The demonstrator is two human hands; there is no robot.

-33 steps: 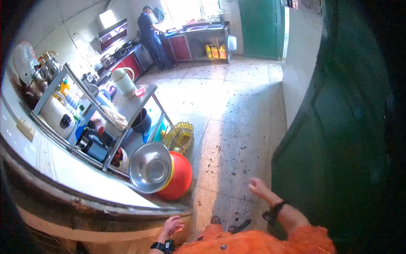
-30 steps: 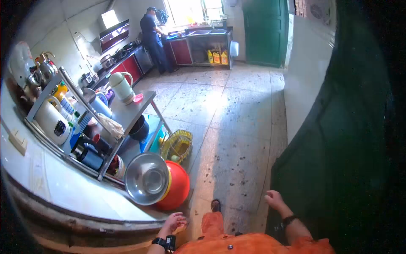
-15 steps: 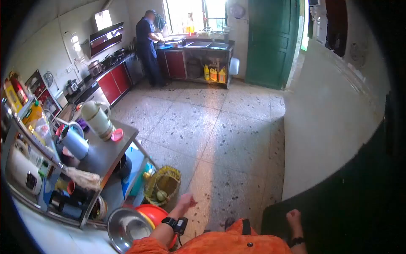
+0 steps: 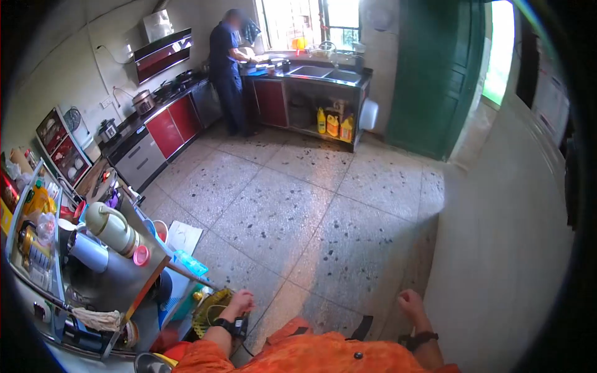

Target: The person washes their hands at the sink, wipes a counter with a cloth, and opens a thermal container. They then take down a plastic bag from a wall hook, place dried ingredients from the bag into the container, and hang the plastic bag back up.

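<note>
My left hand (image 4: 241,302) hangs over the floor at the bottom centre, its fingers curled. It is closest to the yellow basket (image 4: 208,312), which the wrist partly covers. Lower right, my right hand (image 4: 410,303) is raised beside the white wall (image 4: 497,248), fingers folded in; no object shows in it. Both wrists wear black bands. To the left of my left hand is the metal rack (image 4: 127,280), with a thermos (image 4: 113,229), a blue-grey jug (image 4: 88,250) and a pink lid (image 4: 142,255) on its top.
Across the room a person in dark clothes (image 4: 225,71) works at the counter beside the sink (image 4: 311,71). Yellow bottles (image 4: 333,125) stand beneath it. A green door (image 4: 429,81) is at the back right. A metal basin (image 4: 151,363) shows at the bottom left.
The view has moved forward into the room, and the rack and basins have slid down and left. The green surface at the right has left view. Both my hands have swung.
</note>
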